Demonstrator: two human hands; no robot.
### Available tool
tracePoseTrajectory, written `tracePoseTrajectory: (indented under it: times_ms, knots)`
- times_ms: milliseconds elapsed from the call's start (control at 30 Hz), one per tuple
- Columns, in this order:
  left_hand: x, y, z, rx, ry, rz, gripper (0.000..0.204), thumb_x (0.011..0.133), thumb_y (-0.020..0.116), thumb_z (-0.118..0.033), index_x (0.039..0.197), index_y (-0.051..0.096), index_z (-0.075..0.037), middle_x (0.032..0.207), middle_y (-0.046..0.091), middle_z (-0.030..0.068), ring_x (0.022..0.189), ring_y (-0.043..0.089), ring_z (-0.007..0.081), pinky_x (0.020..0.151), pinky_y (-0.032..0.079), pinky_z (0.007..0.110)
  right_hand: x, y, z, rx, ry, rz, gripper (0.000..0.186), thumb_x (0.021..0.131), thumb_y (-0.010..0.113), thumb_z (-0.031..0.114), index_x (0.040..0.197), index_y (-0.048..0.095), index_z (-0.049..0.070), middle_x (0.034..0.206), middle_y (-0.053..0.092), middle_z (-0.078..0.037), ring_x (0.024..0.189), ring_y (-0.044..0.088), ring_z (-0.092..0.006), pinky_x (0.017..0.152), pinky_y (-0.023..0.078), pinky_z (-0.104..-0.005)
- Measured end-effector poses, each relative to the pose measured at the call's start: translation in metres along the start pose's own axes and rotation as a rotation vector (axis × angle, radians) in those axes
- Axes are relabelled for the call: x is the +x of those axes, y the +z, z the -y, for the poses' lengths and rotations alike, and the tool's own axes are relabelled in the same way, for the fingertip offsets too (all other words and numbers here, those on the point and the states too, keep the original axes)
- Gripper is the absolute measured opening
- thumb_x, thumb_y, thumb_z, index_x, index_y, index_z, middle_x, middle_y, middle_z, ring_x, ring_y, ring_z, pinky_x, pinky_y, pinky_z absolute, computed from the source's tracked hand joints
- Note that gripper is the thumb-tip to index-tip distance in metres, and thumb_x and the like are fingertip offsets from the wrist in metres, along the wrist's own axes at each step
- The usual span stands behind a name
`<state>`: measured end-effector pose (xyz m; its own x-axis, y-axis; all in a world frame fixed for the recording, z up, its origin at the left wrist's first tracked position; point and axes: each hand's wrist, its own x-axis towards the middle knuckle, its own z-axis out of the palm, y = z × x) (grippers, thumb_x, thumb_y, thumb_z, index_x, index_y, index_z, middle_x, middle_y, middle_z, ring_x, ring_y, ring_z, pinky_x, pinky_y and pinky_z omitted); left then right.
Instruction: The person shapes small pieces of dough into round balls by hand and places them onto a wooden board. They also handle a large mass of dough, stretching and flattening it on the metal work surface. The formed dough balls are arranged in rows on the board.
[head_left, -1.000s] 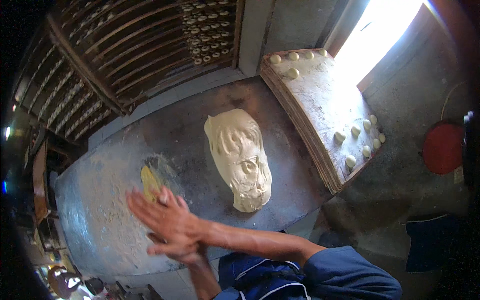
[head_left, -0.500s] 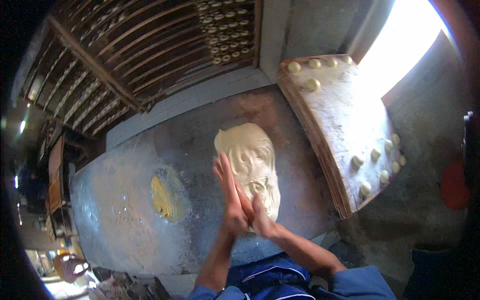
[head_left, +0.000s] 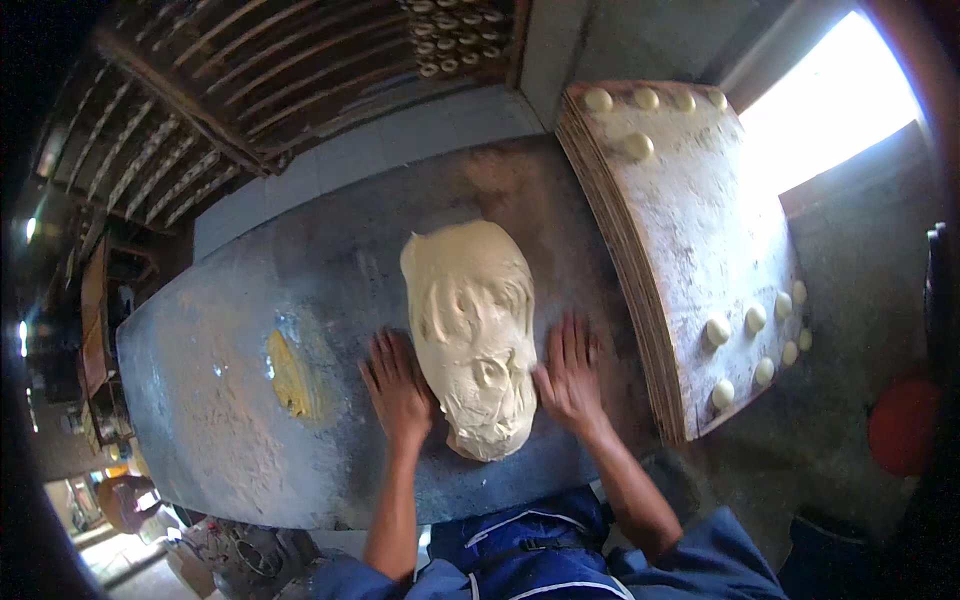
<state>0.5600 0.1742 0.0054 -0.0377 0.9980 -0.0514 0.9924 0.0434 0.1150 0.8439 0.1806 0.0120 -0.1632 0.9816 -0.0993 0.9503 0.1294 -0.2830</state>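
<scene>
A large, long slab of pale dough point(head_left: 470, 310) lies on the dark worktable point(head_left: 330, 250), its near end lumpy and creased. On its left side my left hand point(head_left: 398, 390) rests palm down, fingers spread, right by the dough's edge. My right hand point(head_left: 572, 378) lies on the other side with fingers stretched out, its thumb at or close to the dough. Neither hand holds anything. Left of my left hand a smear of yellow fat or paste point(head_left: 292, 378) sits on the tabletop.
Stacked wooden boards point(head_left: 690, 230) stand at the right, with several dough balls point(head_left: 719, 330) on the floured top one. Behind the table, a slatted rack point(head_left: 290, 70) holds many small ring-shaped pieces. A red round object point(head_left: 902, 425) is at the far right.
My hands were pressed together over the dough's near end. They have parted and come down on either side of it. The view has shifted slightly.
</scene>
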Motion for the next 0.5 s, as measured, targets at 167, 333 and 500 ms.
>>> tracePoseTrajectory:
  times_ms: [167, 333, 500]
  knots:
    - [-0.055, -0.044, 0.004, -0.769, -0.023, 0.255, 0.053, 0.105, 0.044, -0.023, 0.15, 0.043, 0.005, 0.158, 0.038, 0.0307, 0.153, 0.029, 0.0426, 0.123, 0.024, 0.056, -0.037, -0.078, 0.012, 0.467, -0.11, 0.345, 0.069, 0.102, 0.053, 0.035, 0.157, 0.034, -0.002, 0.166, 0.026, -0.027, 0.155, 0.022, -0.0428, 0.125, 0.023, -0.0524]
    - [0.102, -0.069, -0.062, -0.533, 0.256, -0.258, 0.051, 0.108, 0.043, -0.028, 0.157, 0.042, -0.011, 0.165, 0.033, 0.0193, 0.154, 0.026, 0.0403, 0.124, 0.023, 0.057, 0.129, -0.031, 0.043, 0.226, -0.147, -0.331, 0.076, 0.104, 0.05, 0.036, 0.162, 0.019, -0.002, 0.17, 0.015, -0.024, 0.158, 0.012, -0.0423, 0.127, 0.015, -0.05]
    - [0.143, 0.001, -0.048, -0.315, 0.226, -0.189, 0.055, 0.111, 0.032, -0.041, 0.162, 0.034, -0.021, 0.167, 0.031, 0.0153, 0.156, 0.023, 0.0372, 0.125, 0.017, 0.059, 0.161, -0.04, 0.034, 0.602, -0.121, 0.297, 0.081, 0.104, 0.045, 0.049, 0.163, 0.018, 0.001, 0.171, 0.015, -0.02, 0.159, 0.013, -0.0375, 0.127, 0.014, -0.0524]
